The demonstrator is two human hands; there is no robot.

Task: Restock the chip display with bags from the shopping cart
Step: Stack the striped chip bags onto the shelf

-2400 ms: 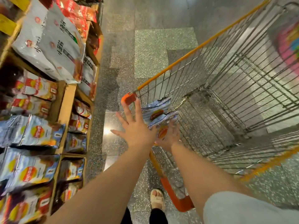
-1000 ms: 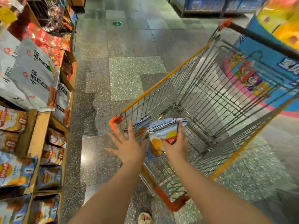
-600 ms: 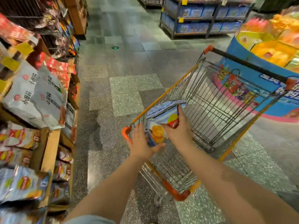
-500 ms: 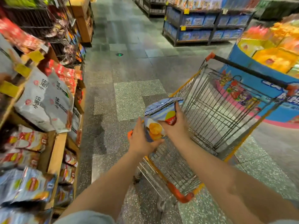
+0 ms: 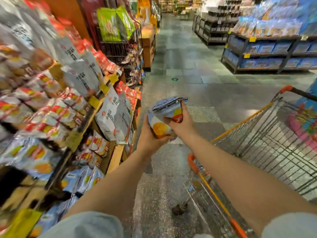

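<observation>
Holding a pale-blue crinkly chip bag (image 5: 163,121) between both hands, left hand (image 5: 149,136) cupping underneath, right hand (image 5: 180,123) fingers (image 5: 182,107) clamped on top, beside the wire orange-trimmed shopping cart (image 5: 257,143).

Blue chip bag (image 5: 165,115) held over aisle floor (image 5: 185,69), between display (image 5: 51,107) at left and cart (image 5: 267,143) at right. Left hand (image 5: 151,134) cups bag's lower end; right hand (image 5: 180,123) grips its front. Display packed with blurred bags. Blue-stocked shelves (image 5: 267,50) far right.
</observation>
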